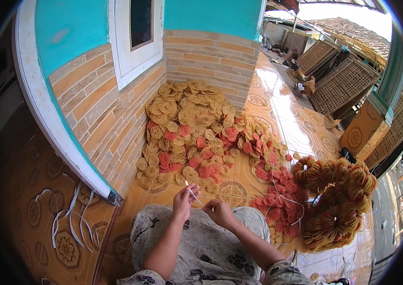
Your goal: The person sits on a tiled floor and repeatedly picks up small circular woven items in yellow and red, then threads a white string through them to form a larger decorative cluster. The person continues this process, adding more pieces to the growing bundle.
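Above my lap, my left hand (pixel 182 202) pinches a thin white strip (pixel 194 194) whose short end sticks up past the fingers. The strip slants down to my right hand (pixel 218 213), whose fingers are closed on its other part. Beyond my knees lies a wide heap of round, lacy tan discs (pixel 187 111), mixed with red ones. More red discs (pixel 284 197) are piled near my right knee, and a loose pale cord (pixel 302 209) loops over them. Grey patterned cloth (pixel 201 242) covers my lap.
Thick bundles of brown-tan discs (pixel 337 204) packed side by side stand at the right. Several white strips (pixel 73 213) lie on the tiles at left, past the wall's end. A brick-patterned wall (pixel 211 52) backs the heap. Chickens (pixel 306 86) and woven panels (pixel 344 83) are farther off.
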{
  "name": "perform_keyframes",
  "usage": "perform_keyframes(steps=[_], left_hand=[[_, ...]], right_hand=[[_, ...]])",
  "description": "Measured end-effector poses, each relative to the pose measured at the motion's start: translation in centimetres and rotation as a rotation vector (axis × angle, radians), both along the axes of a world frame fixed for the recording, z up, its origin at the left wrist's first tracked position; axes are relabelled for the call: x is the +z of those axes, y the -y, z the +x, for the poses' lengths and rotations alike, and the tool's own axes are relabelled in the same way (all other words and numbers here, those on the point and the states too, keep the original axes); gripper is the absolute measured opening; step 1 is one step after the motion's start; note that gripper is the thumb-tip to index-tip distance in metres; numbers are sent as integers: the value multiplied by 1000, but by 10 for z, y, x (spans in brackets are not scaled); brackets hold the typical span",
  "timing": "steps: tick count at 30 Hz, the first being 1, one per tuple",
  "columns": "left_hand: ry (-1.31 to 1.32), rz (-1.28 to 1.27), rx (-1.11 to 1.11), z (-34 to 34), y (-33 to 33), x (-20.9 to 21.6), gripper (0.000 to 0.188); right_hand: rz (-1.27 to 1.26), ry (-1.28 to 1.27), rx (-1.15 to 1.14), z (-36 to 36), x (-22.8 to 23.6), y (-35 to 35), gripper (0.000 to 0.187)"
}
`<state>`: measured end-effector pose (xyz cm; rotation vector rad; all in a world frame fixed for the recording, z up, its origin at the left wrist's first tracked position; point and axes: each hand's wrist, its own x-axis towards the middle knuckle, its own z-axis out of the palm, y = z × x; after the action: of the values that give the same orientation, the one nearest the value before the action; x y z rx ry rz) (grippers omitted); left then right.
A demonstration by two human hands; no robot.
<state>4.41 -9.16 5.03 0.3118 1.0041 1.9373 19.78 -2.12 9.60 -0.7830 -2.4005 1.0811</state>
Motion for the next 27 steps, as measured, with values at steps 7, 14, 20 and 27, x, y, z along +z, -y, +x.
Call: perform_keyframes(steps=[7, 14, 20, 27], left_hand=[[151, 124, 171, -36, 26, 37, 20], [-1539, -595, 1194, -159, 252, 264, 26], [-1700, -748, 1068, -110, 264, 316, 27], [-1321, -600, 120, -85, 92, 146, 28]], right_hand=[[-13, -34, 161, -3, 1, 1, 29], [331, 580, -478, 68, -61, -177, 21], [809, 818, -405, 96, -161, -223, 20], [518, 461, -658, 67, -119, -224, 19]])
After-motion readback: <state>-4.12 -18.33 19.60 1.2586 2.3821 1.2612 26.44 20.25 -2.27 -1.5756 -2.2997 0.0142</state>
